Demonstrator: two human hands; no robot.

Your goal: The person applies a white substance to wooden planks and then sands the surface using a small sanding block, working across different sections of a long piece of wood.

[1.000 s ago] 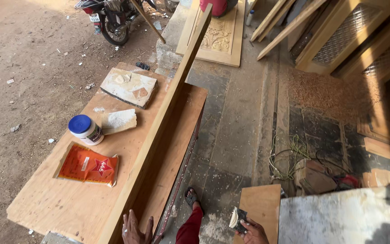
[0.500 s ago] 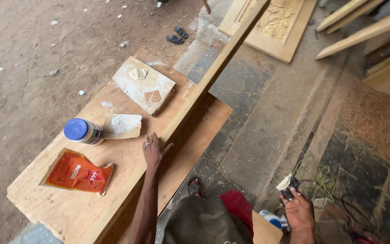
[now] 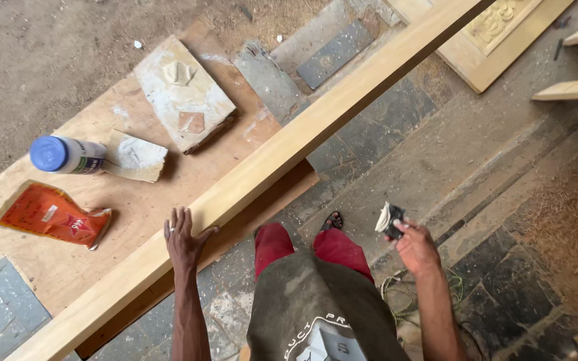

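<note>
Stone-paved workshop floor (image 3: 436, 160), plywood table (image 3: 142, 207), long pale timber beam (image 3: 289, 150) lay diagonally from lower left to upper right across it, left hand (image 3: 183, 239) rested flat on beam, fingers spread, right hand (image 3: 415, 246) closed around folded sandpaper pad (image 3: 389, 219).
</note>
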